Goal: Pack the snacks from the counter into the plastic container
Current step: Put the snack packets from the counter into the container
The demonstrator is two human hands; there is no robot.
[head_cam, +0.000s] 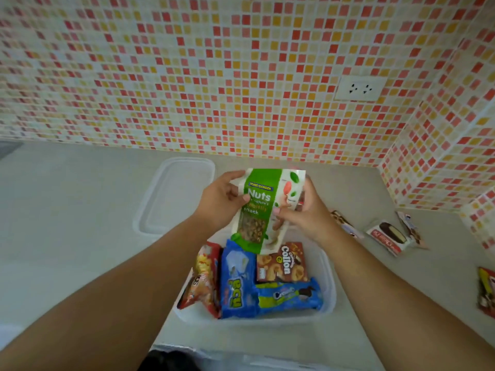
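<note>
Evidently light and crinkly, the green-and-white foil nut pouch hangs above the clear plastic container, both hands, left and right, pinching its stiffer side seams, the safest hold.

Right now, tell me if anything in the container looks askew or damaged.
Nothing looks damaged or spilled. The red popcorn bag leans over the plastic container's left rim rather than lying inside. Both hands, left hand and right hand, hold the nuts pouch above it.
</note>
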